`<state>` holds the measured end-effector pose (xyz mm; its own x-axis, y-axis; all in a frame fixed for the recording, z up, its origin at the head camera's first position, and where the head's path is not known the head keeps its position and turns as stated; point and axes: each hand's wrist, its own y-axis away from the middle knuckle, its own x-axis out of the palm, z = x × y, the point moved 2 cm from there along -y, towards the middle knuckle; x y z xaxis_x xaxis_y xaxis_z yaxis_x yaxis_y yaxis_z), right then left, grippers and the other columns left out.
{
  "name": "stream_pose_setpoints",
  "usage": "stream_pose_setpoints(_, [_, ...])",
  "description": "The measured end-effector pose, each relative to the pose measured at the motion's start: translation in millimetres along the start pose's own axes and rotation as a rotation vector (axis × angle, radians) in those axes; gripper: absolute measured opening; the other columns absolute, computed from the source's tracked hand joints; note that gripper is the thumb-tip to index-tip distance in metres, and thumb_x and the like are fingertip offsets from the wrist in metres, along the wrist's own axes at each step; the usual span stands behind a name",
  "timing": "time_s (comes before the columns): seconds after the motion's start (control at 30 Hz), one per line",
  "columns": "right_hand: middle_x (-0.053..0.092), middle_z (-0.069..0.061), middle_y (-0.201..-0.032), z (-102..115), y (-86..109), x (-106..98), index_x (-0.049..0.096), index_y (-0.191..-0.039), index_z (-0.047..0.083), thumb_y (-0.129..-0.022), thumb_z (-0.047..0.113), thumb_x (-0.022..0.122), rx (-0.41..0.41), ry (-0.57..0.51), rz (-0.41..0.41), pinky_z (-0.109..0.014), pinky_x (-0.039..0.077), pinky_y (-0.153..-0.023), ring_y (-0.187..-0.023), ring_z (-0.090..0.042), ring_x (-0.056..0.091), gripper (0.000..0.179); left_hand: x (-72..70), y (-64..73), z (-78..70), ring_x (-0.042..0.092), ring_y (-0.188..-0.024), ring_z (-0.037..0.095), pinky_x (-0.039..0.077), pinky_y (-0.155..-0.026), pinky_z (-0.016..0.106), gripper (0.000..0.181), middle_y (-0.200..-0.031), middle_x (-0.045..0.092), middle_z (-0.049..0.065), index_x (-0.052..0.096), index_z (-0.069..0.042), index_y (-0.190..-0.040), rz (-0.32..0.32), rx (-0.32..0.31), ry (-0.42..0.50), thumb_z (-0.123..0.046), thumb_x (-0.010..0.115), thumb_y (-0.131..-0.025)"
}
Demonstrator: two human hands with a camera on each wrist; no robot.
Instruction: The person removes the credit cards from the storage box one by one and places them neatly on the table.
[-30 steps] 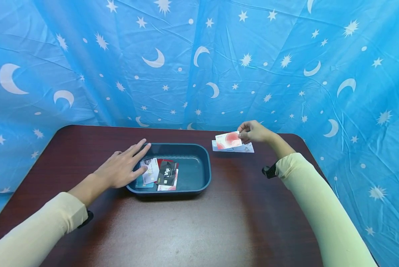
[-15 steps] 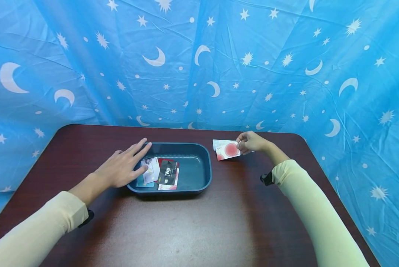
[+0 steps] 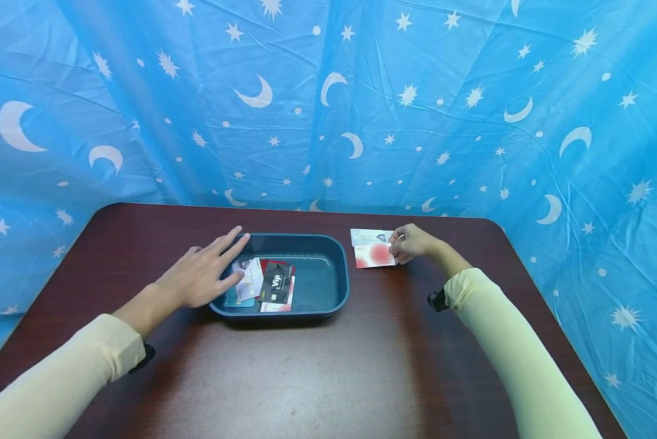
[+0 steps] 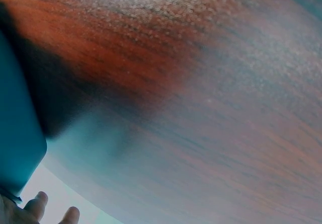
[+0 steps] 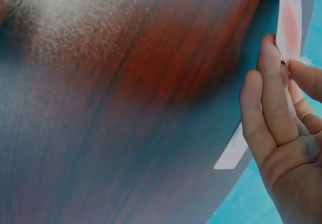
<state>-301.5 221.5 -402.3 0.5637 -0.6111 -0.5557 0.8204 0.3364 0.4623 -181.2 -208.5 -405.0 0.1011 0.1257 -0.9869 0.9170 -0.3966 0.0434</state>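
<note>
My right hand (image 3: pixel 413 242) pinches a white card with a red-pink circle (image 3: pixel 374 255) by its right end, thumb on one face and fingers behind, as the right wrist view shows. A pale VIP card (image 3: pixel 369 236) lies on the table just behind it, partly covered by the card and the hand. My left hand (image 3: pixel 203 273) rests with fingers spread over the left rim of a dark teal tray (image 3: pixel 319 308). Inside the tray are a black VIP card (image 3: pixel 276 283), a white card (image 3: pixel 248 280) and several others, overlapping at its left side.
The dark brown wooden table (image 3: pixel 339 378) has rounded back corners. A blue curtain with white moons and stars (image 3: pixel 306 122) hangs right behind its back edge and along the sides. The tray's right half shows its bare floor.
My right hand has come lower and nearer with the pinched card, which now lies level in front of the pale card, uncovering more of it. The left hand stays put.
</note>
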Motion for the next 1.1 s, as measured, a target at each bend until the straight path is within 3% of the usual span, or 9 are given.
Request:
stream_pose_setpoints(0.37, [0.066,-0.013,-0.08,-1.4,0.1,7.9,0.055,-0.109,-0.007,-0.098,0.003,0.056,0.073,0.02,-0.036,-0.034,0.06,-0.071,-0.066,-0.018,0.071,0.016,-0.1,0.1,-0.7,0.03,-0.144,0.042,0.032,-0.102,0.073,0.078,-0.165,0.014,0.018,0.021,-0.011,-0.159,-0.003,-0.001,-0.002,-0.045,0.053,-0.097])
stream_pose_setpoints(1.1, [0.067,-0.013,-0.081,-0.5,-1.3,10.1,0.055,-0.109,-0.007,-0.099,0.004,0.056,0.069,0.052,-0.049,-0.034,0.06,-0.071,-0.066,-0.017,0.071,0.016,0.0,0.1,-0.8,0.03,-0.144,0.042,0.034,-0.102,0.072,0.078,-0.164,0.014,0.018,0.021,-0.01,-0.159,-0.008,-0.002,-0.01,-0.045,0.054,-0.097])
